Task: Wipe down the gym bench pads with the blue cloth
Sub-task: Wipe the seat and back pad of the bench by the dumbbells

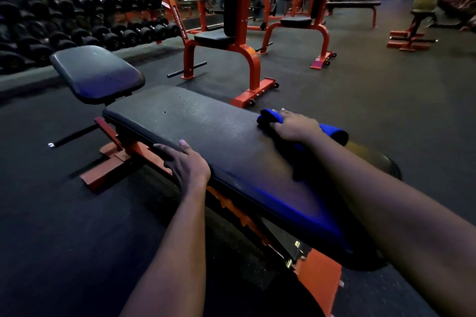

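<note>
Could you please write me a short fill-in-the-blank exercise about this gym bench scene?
1. The right hand grips a crumpled fabric cloth whose colour is ____.
2. The left hand rests on the edge of the long black padded bench pad and carries ____ cloth.
3. Rows of black ____ line the left side of the room.
Missing words: blue; no; dumbbells.

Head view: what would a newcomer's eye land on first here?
The blue cloth stands out, gripped by the right hand at the far edge of the long black bench pad. The left hand rests on the pad's near edge. Behind stand orange-framed seats and, at left, a dumbbell rack.
</note>
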Demonstrator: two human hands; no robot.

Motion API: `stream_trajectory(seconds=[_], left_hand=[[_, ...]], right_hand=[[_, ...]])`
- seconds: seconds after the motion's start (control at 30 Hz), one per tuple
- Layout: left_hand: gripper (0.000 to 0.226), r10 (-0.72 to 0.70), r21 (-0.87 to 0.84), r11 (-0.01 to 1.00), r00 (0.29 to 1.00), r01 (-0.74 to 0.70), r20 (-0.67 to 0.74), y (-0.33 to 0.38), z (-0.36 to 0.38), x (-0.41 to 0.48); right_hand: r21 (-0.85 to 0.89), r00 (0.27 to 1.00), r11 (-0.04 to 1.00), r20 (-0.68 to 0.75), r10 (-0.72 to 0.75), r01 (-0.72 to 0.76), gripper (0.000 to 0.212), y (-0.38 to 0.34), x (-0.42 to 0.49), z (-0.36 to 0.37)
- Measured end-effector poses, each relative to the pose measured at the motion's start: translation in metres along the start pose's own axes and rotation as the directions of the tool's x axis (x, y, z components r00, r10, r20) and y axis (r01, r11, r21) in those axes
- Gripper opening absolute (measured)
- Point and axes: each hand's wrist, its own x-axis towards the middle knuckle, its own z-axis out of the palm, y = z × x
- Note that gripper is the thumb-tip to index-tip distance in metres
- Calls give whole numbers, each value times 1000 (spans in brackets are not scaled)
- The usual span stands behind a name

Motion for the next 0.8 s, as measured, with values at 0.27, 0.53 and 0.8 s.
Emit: stream_trajectory(seconds=[0.27, 0.53, 0.8], left_hand=[[64, -3, -2, 1000, 1000, 3, -1, -1, -3, -3], [64, -5, 63, 998, 1000, 5, -12, 2, -3, -5], [57, 153, 225, 963, 988, -146, -14, -5, -8, 4]], right_hand=[[-93, 962, 957, 40, -271, 274, 61, 30, -71, 16], [-18, 999, 999, -26, -38, 38, 59, 39, -40, -2], [58, 984, 988, -106, 146, -141, 56, 62, -85, -6]])
